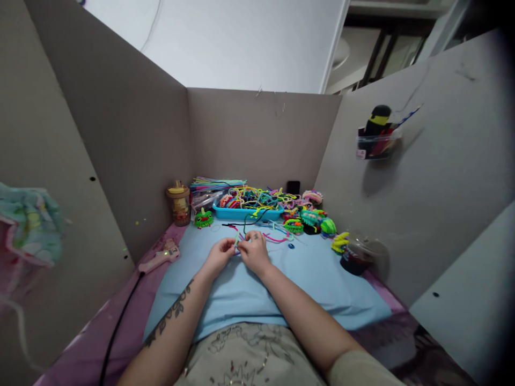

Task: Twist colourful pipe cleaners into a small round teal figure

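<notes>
Above the light blue cloth [193, 273], my left hand [220, 255] and my right hand [255, 253] meet with their fingertips pinched close together. Between them are thin fuzzy pipe cleaners [237, 240], pale green and purple; the fingers hide how they are joined. Loose pink pipe cleaners [273, 237] and a dark green one lie just beyond my hands. Behind these stands a blue tray [231, 213] heaped with tangled, many-coloured pipe cleaners. A green frog-like pipe cleaner figure [203, 219] sits by the tray's left end.
A pink glue gun [159, 261] with a black cable lies at left, near a lidded cup [179, 205]. Several colourful pipe cleaner pieces [309, 217] sit at right, beside a dark cup [357, 258]. Grey panels [257, 134] enclose the table; a clear holder [376, 147] hangs on the right one.
</notes>
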{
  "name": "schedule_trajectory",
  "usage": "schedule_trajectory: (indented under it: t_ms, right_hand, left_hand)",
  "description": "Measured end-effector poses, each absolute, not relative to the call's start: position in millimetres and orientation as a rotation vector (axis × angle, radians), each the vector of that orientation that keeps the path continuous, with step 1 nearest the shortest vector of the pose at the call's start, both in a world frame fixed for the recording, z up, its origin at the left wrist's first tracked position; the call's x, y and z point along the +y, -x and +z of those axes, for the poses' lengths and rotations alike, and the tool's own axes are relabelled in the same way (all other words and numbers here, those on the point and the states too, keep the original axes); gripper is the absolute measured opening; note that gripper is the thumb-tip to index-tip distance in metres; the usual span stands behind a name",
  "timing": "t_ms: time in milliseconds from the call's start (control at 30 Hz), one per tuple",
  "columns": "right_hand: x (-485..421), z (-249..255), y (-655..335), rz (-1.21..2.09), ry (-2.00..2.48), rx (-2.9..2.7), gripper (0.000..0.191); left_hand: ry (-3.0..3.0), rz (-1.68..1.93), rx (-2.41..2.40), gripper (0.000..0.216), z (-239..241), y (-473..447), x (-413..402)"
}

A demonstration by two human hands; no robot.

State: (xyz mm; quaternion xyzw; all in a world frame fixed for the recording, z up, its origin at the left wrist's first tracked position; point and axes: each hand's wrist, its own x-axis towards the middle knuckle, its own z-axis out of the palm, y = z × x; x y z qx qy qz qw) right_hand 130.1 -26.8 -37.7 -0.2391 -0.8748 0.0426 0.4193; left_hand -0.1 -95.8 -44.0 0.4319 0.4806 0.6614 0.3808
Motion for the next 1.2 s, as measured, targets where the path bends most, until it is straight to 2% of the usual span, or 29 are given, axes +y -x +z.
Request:
schedule_trajectory:
  t_ms: [233, 433, 533, 700, 933, 1100, 1200]
  right_hand:
    - [-29, -36, -130, 0.107, 0.625, -2.182, 0.012]
    - [-23, -40, -129, 0.255, 0.609, -2.085, 0.011]
    - [-11, -44, -129, 0.445, 0.656, -1.905, 0.022]
    - [12, -52, -130, 0.87, 0.723, -1.642, 0.023]
    - [1, -46, -128, 1.478, 0.521, -1.627, 0.022]
    - [-7, -48, -125, 1.499, 0.4, -1.717, 0.021]
    - [-2, -51, -125, 1.353, 0.449, -1.753, 0.019]
  left_hand:
    - [-1.077, 1.631, 1.156, 0.032, -40, 0, -99]
    - [-1.105, 1.742, 1.37, 0.029, -41, 2, -96]
    - [-0.987, 1.872, 1.357, 0.031, -41, 6, -94]
    - [-0.673, 1.937, 1.08, 0.045, -37, 15, -96]
    - [-0.344, 1.914, 0.887, 0.034, -31, 21, -98]
    - [-0.366, 1.831, 0.941, 0.028, -33, 17, -97]
    - [-0.457, 1.878, 1.167, 0.025, -36, 12, -96]
